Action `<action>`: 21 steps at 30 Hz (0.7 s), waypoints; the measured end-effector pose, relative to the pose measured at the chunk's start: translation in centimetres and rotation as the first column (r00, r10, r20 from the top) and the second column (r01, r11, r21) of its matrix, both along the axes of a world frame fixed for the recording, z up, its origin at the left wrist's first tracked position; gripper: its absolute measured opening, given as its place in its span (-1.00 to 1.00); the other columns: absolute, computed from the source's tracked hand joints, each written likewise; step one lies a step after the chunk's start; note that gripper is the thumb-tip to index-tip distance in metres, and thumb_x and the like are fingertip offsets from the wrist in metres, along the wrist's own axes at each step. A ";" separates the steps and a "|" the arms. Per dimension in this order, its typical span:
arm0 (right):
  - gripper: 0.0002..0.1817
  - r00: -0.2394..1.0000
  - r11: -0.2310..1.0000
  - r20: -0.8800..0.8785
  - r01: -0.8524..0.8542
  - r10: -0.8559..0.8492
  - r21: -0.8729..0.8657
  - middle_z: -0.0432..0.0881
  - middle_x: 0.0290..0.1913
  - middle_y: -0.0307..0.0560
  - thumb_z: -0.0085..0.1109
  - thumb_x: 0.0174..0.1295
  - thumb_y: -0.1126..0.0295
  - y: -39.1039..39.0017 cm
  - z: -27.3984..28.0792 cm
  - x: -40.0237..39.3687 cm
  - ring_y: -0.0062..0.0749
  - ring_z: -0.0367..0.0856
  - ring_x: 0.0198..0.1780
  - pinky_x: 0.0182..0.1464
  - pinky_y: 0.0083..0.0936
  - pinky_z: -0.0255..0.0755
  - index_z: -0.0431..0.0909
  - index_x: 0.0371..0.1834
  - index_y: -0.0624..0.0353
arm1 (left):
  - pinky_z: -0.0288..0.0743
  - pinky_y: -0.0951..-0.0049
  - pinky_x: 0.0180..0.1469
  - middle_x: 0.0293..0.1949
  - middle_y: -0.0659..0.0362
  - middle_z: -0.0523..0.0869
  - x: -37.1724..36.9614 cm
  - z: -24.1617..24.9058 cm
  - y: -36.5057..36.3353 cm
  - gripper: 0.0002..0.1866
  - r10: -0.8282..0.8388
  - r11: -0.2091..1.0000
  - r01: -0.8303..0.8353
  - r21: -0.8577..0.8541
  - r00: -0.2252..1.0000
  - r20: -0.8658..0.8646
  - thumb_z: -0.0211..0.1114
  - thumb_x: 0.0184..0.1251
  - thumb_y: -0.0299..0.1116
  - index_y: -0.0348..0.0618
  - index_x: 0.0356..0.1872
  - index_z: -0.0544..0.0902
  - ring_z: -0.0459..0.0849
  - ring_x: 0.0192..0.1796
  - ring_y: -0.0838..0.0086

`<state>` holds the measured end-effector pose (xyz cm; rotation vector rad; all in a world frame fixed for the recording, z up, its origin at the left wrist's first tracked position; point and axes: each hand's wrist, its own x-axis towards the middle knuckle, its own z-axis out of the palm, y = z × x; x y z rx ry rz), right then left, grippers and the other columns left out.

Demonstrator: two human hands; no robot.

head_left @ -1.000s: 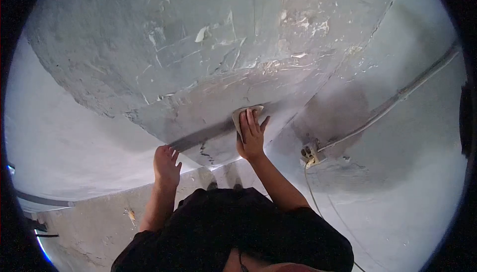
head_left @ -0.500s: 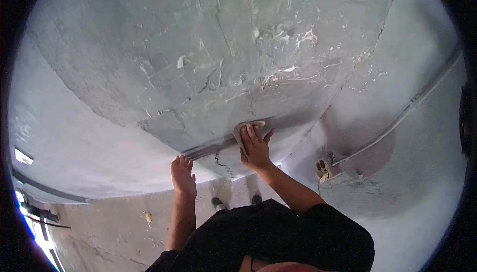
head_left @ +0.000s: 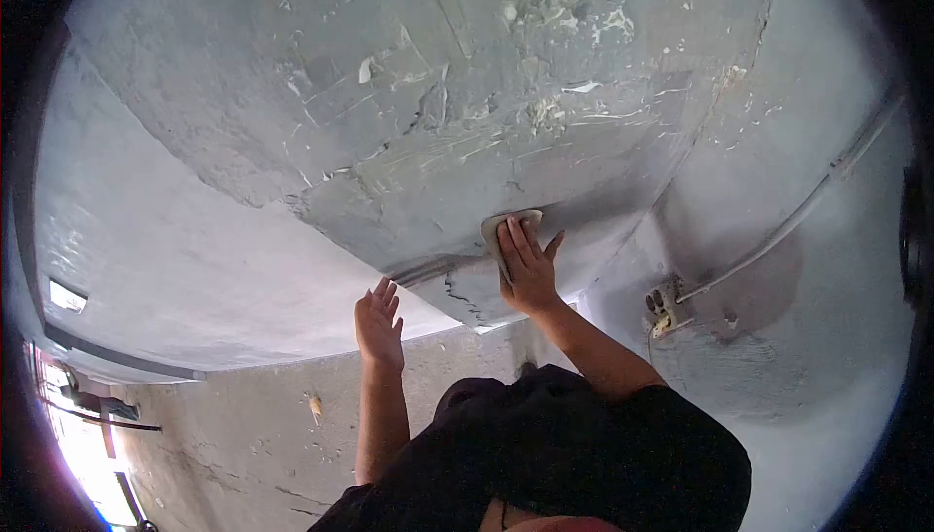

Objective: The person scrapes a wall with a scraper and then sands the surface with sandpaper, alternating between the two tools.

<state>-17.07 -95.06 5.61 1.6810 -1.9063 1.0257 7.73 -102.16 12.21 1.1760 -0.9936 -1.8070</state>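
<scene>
My right hand [head_left: 527, 265] presses a beige sheet of sandpaper [head_left: 494, 232] against the rough grey wall [head_left: 389, 172]. Its fingers lie flat over the sheet with the thumb spread to the right, and they cover most of it. A dark smeared band [head_left: 603, 209] runs along the wall on both sides of the sheet. My left hand [head_left: 379, 328] is open and holds nothing, its fingertips right by the wall's lower left edge. Between the hands, a jagged dark crack [head_left: 462, 297] shows low on the wall.
A smooth pale wall face [head_left: 263, 289] lies to the left. On the right, a conduit [head_left: 769, 245] runs down to an electrical box [head_left: 664, 308] with exposed fittings. The concrete floor [head_left: 253, 425] is below, with a small yellowish item [head_left: 314, 406] on it. Bright light enters at lower left.
The view has shifted, so the wall and both hands appear farther right and higher. My left hand has drawn slightly away from the wall edge. My right hand stays on the sandpaper.
</scene>
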 end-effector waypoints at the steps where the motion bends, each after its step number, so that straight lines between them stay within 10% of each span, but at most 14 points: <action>1: -0.29 1.000 1.000 0.004 0.001 -0.001 0.001 0.15 0.51 0.04 0.12 0.14 0.38 -0.1 -0.3 0.1 -0.02 0.18 0.48 0.33 0.51 -0.64 0.24 0.44 0.17 | -0.44 -0.01 0.50 0.51 0.03 0.16 0.2 -0.1 0.1 -0.28 -0.005 1.000 0.005 0.010 1.000 0.022 -0.26 0.41 0.10 -0.11 0.48 0.21 -0.04 0.57 0.14; 3: -0.23 0.999 0.999 0.046 0.027 -0.029 0.035 0.05 0.56 -0.09 0.10 0.12 0.36 -0.5 -0.5 0.7 -0.09 0.07 0.54 0.27 0.64 -0.42 0.16 0.49 0.08 | -0.43 0.00 0.50 0.51 0.03 0.17 0.1 -0.5 0.0 -0.29 -0.011 0.999 0.010 0.034 1.000 0.024 -0.26 0.41 0.09 -0.11 0.47 0.21 -0.04 0.56 0.15; 14: -0.27 0.992 0.989 0.028 0.127 -0.125 -0.073 0.06 0.50 0.29 0.04 0.18 0.36 -1.6 0.7 1.5 0.19 0.05 0.51 0.35 0.51 -0.57 0.13 0.45 0.35 | -0.09 0.14 0.49 0.40 0.02 0.36 0.9 -0.8 -2.3 -0.42 0.072 0.995 -0.070 -0.069 0.997 0.026 -0.11 0.49 -0.07 -0.21 0.39 0.33 0.21 0.48 0.26; 17: -0.29 0.975 0.982 0.183 0.147 -0.124 -0.122 0.05 0.46 0.44 -0.02 0.26 0.33 -2.9 -1.0 3.7 0.31 -0.02 0.51 0.36 0.49 -0.56 0.06 0.46 0.41 | -0.14 0.10 0.50 0.39 0.01 0.35 2.0 0.1 -3.2 -0.36 -0.014 0.926 0.043 -0.374 0.997 0.079 -0.11 0.52 0.02 -0.27 0.41 0.27 0.21 0.48 0.20; 21: -0.28 0.955 0.972 0.187 0.235 -0.232 0.002 -0.06 0.48 0.51 -0.16 0.38 0.27 -3.6 -4.2 6.7 0.42 -0.11 0.50 0.36 0.46 -0.56 -0.12 0.48 0.51 | 0.16 0.37 0.38 0.23 -0.07 0.53 2.6 2.7 -4.1 -0.59 -0.195 0.840 0.260 -0.477 0.964 0.182 0.02 0.46 -0.41 -0.50 0.21 0.44 0.40 0.34 0.30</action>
